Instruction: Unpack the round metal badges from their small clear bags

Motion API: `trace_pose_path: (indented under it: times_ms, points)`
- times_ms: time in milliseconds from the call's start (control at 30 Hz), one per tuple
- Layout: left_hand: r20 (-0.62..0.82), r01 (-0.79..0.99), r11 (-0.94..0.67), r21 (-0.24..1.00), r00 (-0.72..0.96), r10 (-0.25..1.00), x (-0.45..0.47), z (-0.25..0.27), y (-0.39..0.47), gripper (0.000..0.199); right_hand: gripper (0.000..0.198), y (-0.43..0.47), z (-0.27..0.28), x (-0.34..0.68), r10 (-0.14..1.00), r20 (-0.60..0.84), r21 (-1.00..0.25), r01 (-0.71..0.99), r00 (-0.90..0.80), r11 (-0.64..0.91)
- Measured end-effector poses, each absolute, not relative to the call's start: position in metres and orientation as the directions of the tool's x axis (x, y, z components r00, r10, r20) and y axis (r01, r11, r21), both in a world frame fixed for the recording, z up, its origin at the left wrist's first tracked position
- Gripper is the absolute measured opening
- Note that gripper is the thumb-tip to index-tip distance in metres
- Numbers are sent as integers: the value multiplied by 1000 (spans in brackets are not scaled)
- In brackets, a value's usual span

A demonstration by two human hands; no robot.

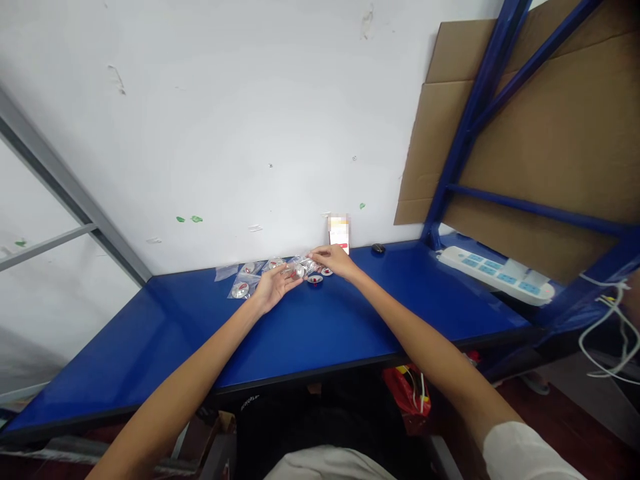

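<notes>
My left hand (pixel 274 287) is turned palm up, its fingers under a small clear plastic bag (pixel 300 268) that has a round silver piece with red on it inside. The fingertips of my right hand (pixel 334 260) pinch the right end of the same bag. Just below the right hand, a round silver-and-red piece (pixel 315 280) lies bare on the blue table, and a similar one (pixel 327 271) is partly hidden beside it. Left of my hands lie several more bagged pieces, among them a bagged silver disc (pixel 240 290). What exactly these pieces are, I cannot tell.
A lit phone (pixel 339 232) leans against the white wall behind the blue table (pixel 310 340). A small black object (pixel 379 249) lies to its right. A white power strip (pixel 495 273) sits by the blue frame (pixel 463 133), which has cardboard behind it. A red bag (pixel 407 393) hangs below the table edge.
</notes>
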State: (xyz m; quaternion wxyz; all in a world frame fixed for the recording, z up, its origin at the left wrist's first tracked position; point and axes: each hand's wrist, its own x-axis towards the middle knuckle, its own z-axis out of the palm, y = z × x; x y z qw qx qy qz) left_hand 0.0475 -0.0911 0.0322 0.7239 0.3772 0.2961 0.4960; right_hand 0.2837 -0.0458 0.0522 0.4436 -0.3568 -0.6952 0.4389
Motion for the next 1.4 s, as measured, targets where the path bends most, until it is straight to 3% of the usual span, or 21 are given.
trace_pose_path:
  times_ms: [300,567,733,900,1067,1267,1400]
  points:
    - [-43,-497,181,849,277,960,48,32,-90,2,31,-47,56,285,892,350,-928,22,-286,371]
    - [1,-472,109,875,228,974,41,32,-85,5,30,-42,60,290,931,338,-940,-103,-140,325]
    - [54,-486,-5,874,88,995,29,38,-80,7,23,-34,55,295,958,272,-955,-149,-89,257]
    - [131,-438,-158,885,-93,987,18,46,-74,8,13,-38,45,284,968,99,-993,-81,-230,83]
    - [202,-352,-268,897,-213,956,9,51,-72,11,18,-55,38,263,917,26,-999,-51,-398,6]
    - [220,-324,-279,904,-209,953,7,54,-75,13,26,-66,35,250,877,52,-998,-50,-478,32]
    - [202,-318,-250,915,-175,964,11,52,-75,15,30,-63,33,252,880,74,-994,37,-468,103]
